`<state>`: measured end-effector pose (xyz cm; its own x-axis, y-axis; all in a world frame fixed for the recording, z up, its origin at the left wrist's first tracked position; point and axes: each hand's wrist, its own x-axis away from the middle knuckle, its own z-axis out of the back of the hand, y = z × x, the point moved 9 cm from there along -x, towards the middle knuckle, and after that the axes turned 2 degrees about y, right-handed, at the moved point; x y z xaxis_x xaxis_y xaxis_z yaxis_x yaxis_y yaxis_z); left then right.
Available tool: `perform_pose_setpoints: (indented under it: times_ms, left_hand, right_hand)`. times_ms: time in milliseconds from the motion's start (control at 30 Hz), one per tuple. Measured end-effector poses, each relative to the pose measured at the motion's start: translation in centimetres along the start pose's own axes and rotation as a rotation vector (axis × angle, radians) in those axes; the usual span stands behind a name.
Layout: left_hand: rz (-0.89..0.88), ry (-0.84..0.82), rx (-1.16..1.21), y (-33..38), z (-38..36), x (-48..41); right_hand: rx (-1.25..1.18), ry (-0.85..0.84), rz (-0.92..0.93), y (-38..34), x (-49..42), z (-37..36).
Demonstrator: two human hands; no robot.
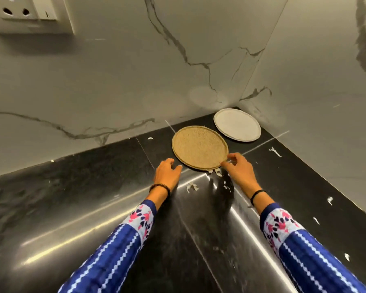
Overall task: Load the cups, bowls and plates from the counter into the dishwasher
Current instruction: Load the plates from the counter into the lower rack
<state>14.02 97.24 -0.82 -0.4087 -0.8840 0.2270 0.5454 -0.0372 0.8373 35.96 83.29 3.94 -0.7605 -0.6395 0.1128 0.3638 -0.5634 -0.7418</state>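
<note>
**Plates on the counter, grip forming on the tan one**

Loading is looking unfinished, judging from what is lying here: a tan speckled plate (200, 147) is sitting flat on the black stone counter (93, 187), and a white plate (237, 124) is sitting just beyond it, tucked into the corner of the marble walls (114, 85); neither is lifted yet. No cups or bowls are showing, and the dishwasher is lying outside the view, so how much is already loaded cannot be told.

The right hand (239, 168) is pinching the tan speckled plate's near right rim, thumb and curled fingers meeting on the edge; the left hand (167, 172) is hovering at the near left rim with fingers loosely curled and gripping nothing, its thumb reaching toward the edge; whether it is touching cannot be told. White scraps (191, 187) are littering the counter between the wrists.
</note>
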Motion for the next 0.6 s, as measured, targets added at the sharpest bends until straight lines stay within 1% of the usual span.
perform_pose_setpoints:
  times_ms: [133, 233, 300, 400, 500, 600]
  left_hand:
    - [-0.062, -0.023, 0.056, 1.6, -1.3, -3.9]
    - [-0.055, 0.015, 0.058, 1.4, -1.8, -6.1]
    - [0.005, 0.044, 0.08, 1.2, -1.6, -6.8]
    - [0.12, 0.062, 0.155, 0.4, -1.0, -7.5]
    - [0.12, 0.09, 0.181, -0.4, -0.4, -7.4]
    - [0.094, 0.071, 0.251, -0.9, 0.0, -5.3]
  right_hand:
    - [0.067, -0.096, -0.035, -0.3, -3.9, -2.1]
    - [0.056, -0.109, -0.088, 0.8, -5.6, -3.3]
    - [0.021, -0.062, -0.131, 1.6, -6.1, -3.2]
    - [-0.155, 0.011, -0.203, 2.1, -6.5, -3.2]
    - [-0.282, 0.101, -0.225, 2.0, -6.1, -2.6]
    - [-0.379, 0.216, -0.258, 2.9, -4.5, -1.2]
